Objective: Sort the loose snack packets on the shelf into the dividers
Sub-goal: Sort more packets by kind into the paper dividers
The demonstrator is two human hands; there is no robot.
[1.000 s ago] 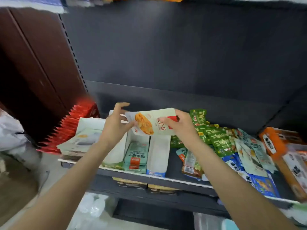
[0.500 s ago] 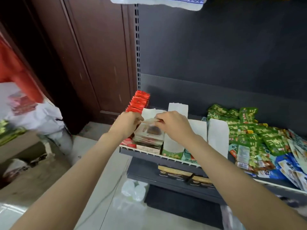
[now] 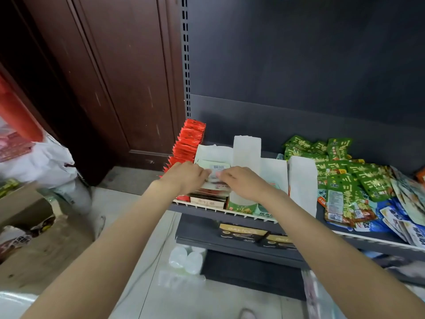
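Item: flat glossy packet [image 3: 217, 171], barcode up, atop stack [image 3: 208, 194]. My left hand [image 3: 185, 178] and right hand [image 3: 241, 184] both pinch it. White card dividers [image 3: 247, 150] at 1 o'clock; crinkly green packets [image 3: 340, 171] at 3 o'clock.

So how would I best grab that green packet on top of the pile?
Probably by its near bottom edge, coming from the front of the shelf. The green packet lies flat, overlapping the others in the loose pile, with that edge free. Pinch the edge and lift it, rather than scooping underneath, which would likely drag neighbouring packets along.
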